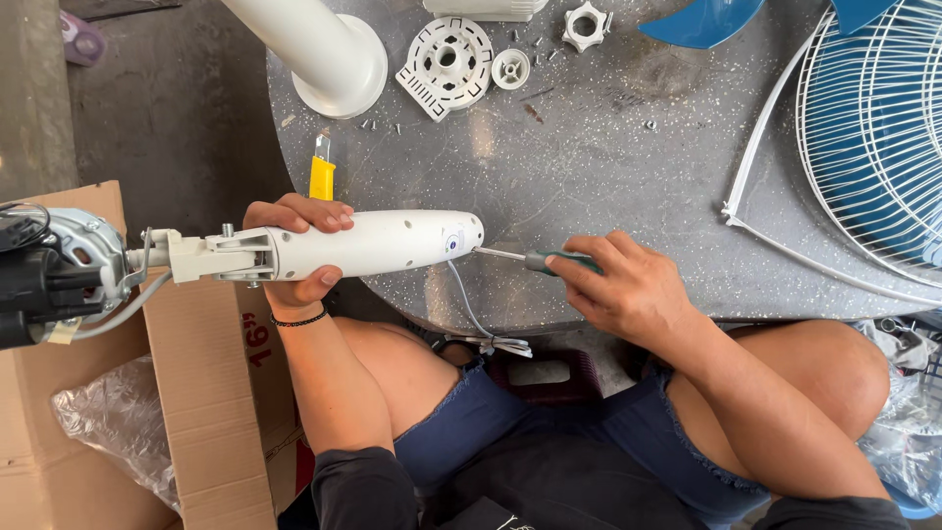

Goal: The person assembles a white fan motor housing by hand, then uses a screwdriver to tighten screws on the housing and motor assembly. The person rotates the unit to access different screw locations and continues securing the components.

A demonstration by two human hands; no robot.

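a: why is the left hand (pixel 294 257) wrapped round the white fan neck (pixel 373 243)?

b: its grip is clamped there to hold the neck level over the bench's (pixel 589 186) near edge, motor (pixel 49 275) end out past the left edge above the cardboard box (pixel 206 393).

a: and the right hand (pixel 628 290)?

b: closed on a green-handled screwdriver (pixel 535 260), tip at the neck's end cap, so it looks braced for turning. loose parts lie along the far edge, the grille (pixel 873 128) at the right.
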